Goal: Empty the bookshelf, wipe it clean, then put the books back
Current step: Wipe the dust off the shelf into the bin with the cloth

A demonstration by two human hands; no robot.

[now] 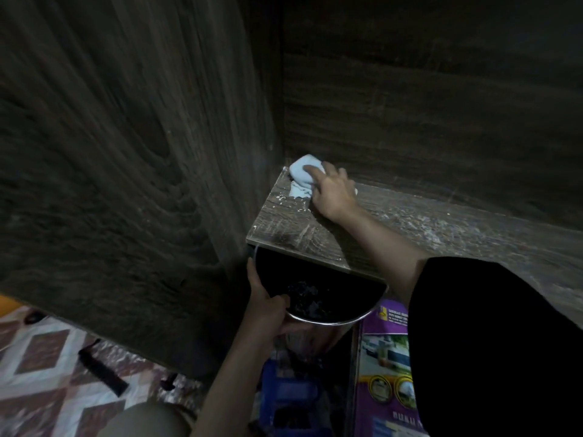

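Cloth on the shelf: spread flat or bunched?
Bunched: the pale blue cloth is wadded in the shelf corner, pressed under the right hand.

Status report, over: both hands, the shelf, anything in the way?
Right hand presses blue cloth into back left corner of shelf. Left hand grips metal bowl under front edge. White crumbs on shelf, nothing blocking the cloth.
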